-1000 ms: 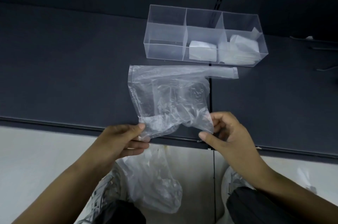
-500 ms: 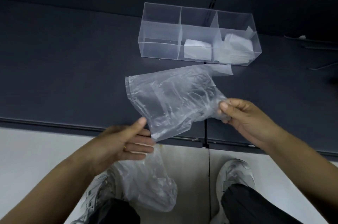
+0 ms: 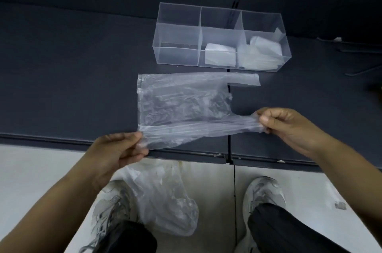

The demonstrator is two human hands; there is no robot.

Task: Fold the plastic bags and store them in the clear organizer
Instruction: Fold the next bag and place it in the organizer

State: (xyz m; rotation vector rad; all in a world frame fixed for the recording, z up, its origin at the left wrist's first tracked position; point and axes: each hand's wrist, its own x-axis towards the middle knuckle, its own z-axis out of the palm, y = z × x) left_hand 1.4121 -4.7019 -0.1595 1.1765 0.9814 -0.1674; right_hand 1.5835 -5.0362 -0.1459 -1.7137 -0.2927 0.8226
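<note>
A clear plastic bag (image 3: pixel 182 99) lies spread on the dark table (image 3: pixel 72 70), one handle strip pointing right at its far edge. My left hand (image 3: pixel 119 149) pinches the bag's near left corner at the table's front edge. My right hand (image 3: pixel 289 124) pinches the near handle, and the near edge is stretched taut between both hands. Behind the bag stands the clear organizer (image 3: pixel 177 44) with three compartments. A folded bag (image 3: pixel 220 54) sits in the middle one, more folded bags (image 3: pixel 260 52) fill the right one, and the left one holds nothing.
A pile of loose plastic bags (image 3: pixel 165 201) lies on the pale floor between my two shoes (image 3: pixel 264 192). A seam (image 3: pixel 229 149) divides the table into two panels. Thin dark rods (image 3: pixel 359 70) lie at the table's far right.
The crumpled bag has been pulled flat. My right hand moved right with the near handle and my left hand took the near left corner, stretching the near edge straight.
</note>
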